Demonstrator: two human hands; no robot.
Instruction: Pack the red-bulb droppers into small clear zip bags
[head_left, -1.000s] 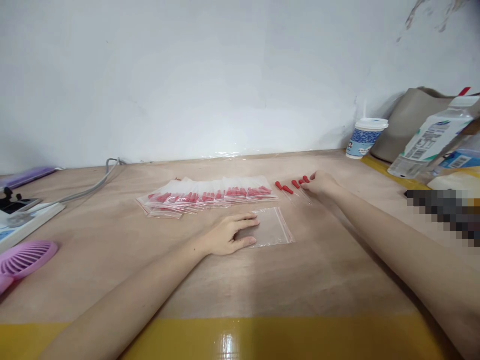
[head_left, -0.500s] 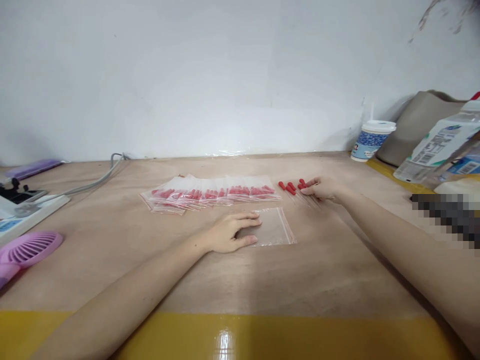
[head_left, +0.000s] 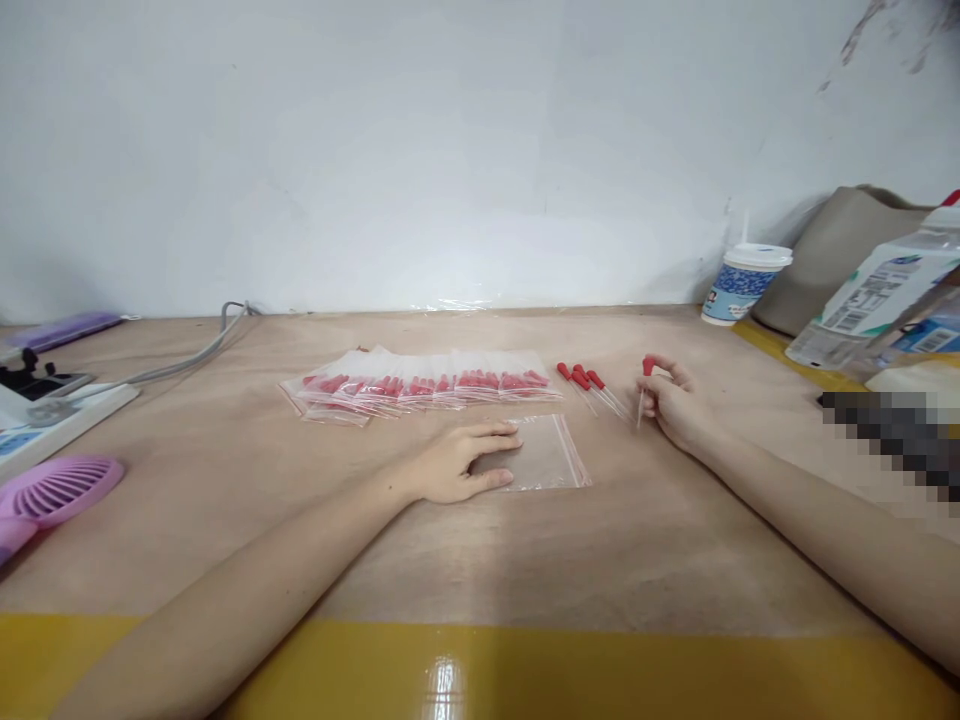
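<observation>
My left hand (head_left: 469,462) lies flat over the left part of a clear zip-lock bag (head_left: 551,455), fingers spread and pointing right. To the right, my right hand (head_left: 671,402) pinches a dropper (head_left: 648,367) with a red rubber bulb; its clear tube points downward. Several more red-bulbed droppers (head_left: 589,378) lie on the table just left of that hand. Behind my left hand, an overlapping row of filled zip-lock bags (head_left: 420,385) shows red bulbs inside.
A paper cup with a straw (head_left: 742,285), a plastic bottle (head_left: 870,295) and a grey-beige container (head_left: 832,240) stand at the back right. At left are a pink fan (head_left: 64,495), a white power strip (head_left: 75,425) with a cable and a purple pouch (head_left: 67,330).
My right hand has lifted a dropper from the loose group and moved slightly right, turning it upright. My left hand has stayed on the bag.
</observation>
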